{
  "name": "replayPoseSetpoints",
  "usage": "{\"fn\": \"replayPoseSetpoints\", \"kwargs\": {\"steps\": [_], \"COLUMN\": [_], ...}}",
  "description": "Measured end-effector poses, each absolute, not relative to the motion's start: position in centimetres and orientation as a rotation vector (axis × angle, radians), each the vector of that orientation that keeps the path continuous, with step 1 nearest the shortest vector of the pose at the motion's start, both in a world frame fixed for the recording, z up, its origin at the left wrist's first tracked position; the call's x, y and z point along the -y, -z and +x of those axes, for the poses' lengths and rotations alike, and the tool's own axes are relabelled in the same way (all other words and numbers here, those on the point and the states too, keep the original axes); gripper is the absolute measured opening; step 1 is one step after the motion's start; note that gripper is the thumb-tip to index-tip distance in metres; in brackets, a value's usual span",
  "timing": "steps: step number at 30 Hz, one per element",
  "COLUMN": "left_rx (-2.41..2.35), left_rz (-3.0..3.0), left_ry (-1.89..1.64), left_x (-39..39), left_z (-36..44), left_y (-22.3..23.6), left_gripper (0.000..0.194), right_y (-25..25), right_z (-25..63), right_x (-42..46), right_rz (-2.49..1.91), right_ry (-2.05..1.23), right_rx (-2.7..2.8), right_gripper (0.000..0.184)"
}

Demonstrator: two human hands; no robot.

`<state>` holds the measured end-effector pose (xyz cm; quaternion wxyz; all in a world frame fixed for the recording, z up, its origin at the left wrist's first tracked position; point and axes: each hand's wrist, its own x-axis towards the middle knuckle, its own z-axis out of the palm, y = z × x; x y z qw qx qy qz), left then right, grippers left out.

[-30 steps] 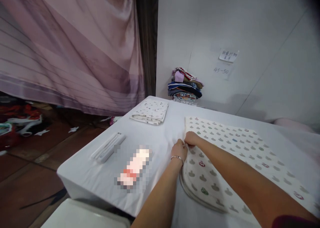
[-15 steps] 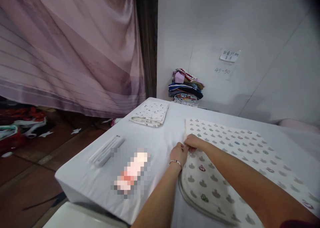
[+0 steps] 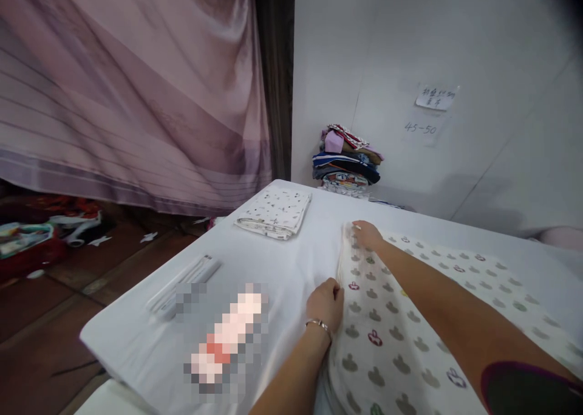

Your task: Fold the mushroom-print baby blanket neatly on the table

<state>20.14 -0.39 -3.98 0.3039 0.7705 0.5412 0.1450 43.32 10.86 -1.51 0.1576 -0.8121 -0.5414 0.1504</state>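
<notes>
A white cloth [image 3: 382, 330] printed with grey rabbit heads, some outlined in red, green or blue, lies partly folded over in layers on the right of the table. My left hand [image 3: 325, 305], with a bracelet at its wrist, is closed on the cloth's left edge. Farther up that same edge, my right hand [image 3: 367, 236] grips the far left corner, its fingers partly hidden. The right forearm crosses over the cloth. A folded white cloth [image 3: 276, 211] with small dark prints lies beyond my hands, to the left.
The table [image 3: 136, 342] has a white cover. At its left lie a pale packaged bundle [image 3: 186, 284] and a blurred-out object [image 3: 230, 336]. Behind stands a pile of folded fabrics [image 3: 346, 157] by the wall. A pink curtain [image 3: 136, 87] hangs at left, above a cluttered tiled floor.
My right hand has moved away from my left to the far corner, and a layer of the rabbit cloth now lies folded along the left edge. My left hand has come slightly nearer.
</notes>
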Motion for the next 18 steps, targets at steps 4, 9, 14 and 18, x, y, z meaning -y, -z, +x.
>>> {"fn": "replayPoseSetpoints", "kwargs": {"steps": [4, 9, 14, 18], "left_rx": [-1.419, -1.400, -1.396, -1.397], "left_rz": [2.088, 2.113, 2.103, 2.105], "left_ry": [-0.360, -0.326, -0.327, -0.339], "left_x": [0.5, 0.6, 0.5, 0.5], "left_z": [20.1, 20.2, 20.2, 20.2], "left_y": [4.0, 4.2, 4.2, 4.3], "left_gripper": [0.018, 0.019, 0.019, 0.018], "right_y": [3.0, 3.9, 3.4, 3.1], "right_z": [44.0, 44.6, 45.1, 45.5], "right_x": [-13.6, -15.1, -15.0, -14.1], "right_rz": [-2.303, -2.294, -2.225, -2.154], "right_ry": [-0.407, -0.367, -0.294, -0.321], "right_rx": [1.562, 1.564, 1.568, 1.626], "right_gripper": [0.042, 0.026, 0.018, 0.017]}}
